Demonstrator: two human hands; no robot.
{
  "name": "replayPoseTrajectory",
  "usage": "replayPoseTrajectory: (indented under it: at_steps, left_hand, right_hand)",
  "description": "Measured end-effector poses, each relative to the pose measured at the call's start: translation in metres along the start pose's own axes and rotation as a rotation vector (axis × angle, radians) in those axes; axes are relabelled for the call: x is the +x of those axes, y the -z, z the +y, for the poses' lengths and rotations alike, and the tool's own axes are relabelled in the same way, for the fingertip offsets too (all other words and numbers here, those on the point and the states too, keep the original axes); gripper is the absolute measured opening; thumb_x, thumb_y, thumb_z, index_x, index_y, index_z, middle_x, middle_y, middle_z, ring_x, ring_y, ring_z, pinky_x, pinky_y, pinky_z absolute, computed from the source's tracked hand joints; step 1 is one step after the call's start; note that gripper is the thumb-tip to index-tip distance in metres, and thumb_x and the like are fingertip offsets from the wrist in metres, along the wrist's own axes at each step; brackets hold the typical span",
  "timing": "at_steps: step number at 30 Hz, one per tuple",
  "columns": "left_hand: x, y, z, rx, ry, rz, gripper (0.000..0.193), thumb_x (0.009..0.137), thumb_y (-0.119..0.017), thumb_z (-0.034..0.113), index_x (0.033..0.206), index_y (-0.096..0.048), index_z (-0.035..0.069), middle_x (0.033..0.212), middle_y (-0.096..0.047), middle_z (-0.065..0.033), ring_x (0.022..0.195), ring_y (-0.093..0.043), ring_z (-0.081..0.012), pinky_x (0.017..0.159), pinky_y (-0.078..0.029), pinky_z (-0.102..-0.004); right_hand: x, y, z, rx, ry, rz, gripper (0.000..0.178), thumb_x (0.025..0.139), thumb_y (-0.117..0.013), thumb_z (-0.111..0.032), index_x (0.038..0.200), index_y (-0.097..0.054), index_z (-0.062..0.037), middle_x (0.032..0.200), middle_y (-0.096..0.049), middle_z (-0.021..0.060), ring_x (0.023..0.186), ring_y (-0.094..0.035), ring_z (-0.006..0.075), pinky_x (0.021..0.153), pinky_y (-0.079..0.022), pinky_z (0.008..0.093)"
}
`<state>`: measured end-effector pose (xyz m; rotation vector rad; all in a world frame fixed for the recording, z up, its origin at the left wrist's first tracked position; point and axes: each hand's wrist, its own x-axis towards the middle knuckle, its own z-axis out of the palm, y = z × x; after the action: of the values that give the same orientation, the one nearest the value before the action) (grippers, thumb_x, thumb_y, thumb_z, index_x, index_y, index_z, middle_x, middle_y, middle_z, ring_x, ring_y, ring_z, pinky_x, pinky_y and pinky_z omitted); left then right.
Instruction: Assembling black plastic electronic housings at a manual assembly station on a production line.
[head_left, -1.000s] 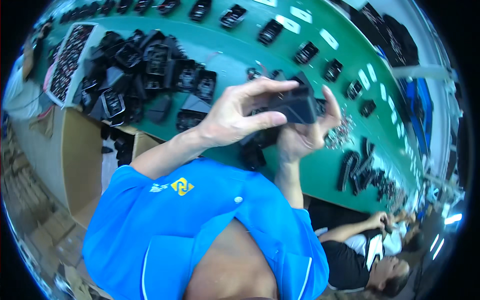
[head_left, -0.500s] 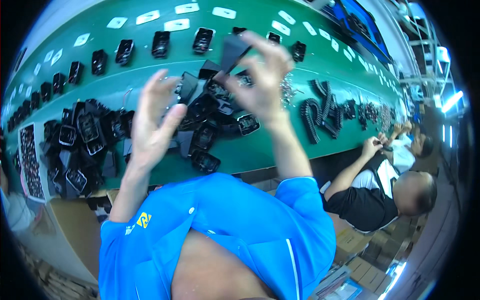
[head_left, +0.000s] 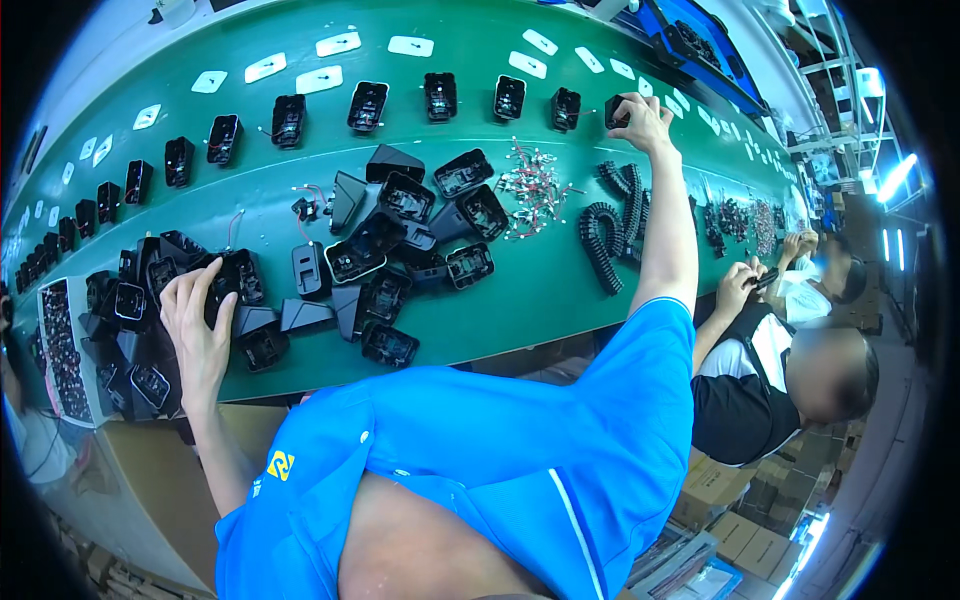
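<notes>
At the far right end of a row of black plastic housings, my right hand [head_left: 648, 125] grips one more black plastic housing [head_left: 613, 110], its fingers over the top and covering part of it. My left hand [head_left: 203, 335] is at the right side of the left heap of housings [head_left: 150, 265], fingers curved and apart. Its fingertips are close to a dark housing [head_left: 243, 275]; whether they touch it I cannot tell. Between my hands lies a loose pile of similar open-fronted housings [head_left: 405, 200], facing different ways.
White plates [head_left: 319, 79] line the back of the green table [head_left: 520, 300]. Beside the middle pile lie thin wired parts [head_left: 530, 190] and black ribbed strips [head_left: 600, 245]. A tray of small parts [head_left: 65, 350] is at far left. A co-worker [head_left: 745, 400] sits to the right.
My right hand has carried a black housing right and away from me to the row's end. My left hand has moved left from the middle pile to the left heap.
</notes>
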<state>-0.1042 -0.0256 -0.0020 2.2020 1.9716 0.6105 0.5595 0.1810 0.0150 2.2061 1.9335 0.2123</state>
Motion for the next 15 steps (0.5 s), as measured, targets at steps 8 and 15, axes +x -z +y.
replayPoseTrajectory:
  at_steps: [8,15]
  left_hand:
    - [0.013,-0.023,-0.007,0.001,0.055,0.064,0.037,0.083,-0.073,0.017,0.120,-0.067,0.012,0.104,-0.062,-0.0042,0.101,-0.053,-0.0243,0.093,-0.038,-0.0377]
    - [0.014,-0.033,-0.009,0.046,-0.003,0.149,0.031,0.081,-0.076,0.017,0.110,-0.070,0.008,0.103,-0.058,-0.0059,0.097,-0.052,-0.0253,0.090,-0.037,-0.0370]
  right_hand:
    - [0.009,-0.002,-0.013,-0.018,0.013,-0.159,0.033,0.069,-0.087,-0.034,0.095,-0.071,-0.0203,0.144,-0.054,-0.0103,0.129,-0.042,0.0255,0.105,-0.027,0.0531]
    - [0.005,0.022,-0.050,-0.116,0.113,0.127,0.032,0.078,-0.081,-0.038,0.102,-0.070,-0.0185,0.137,-0.059,0.0015,0.128,-0.046,0.0266,0.104,-0.031,0.0484]
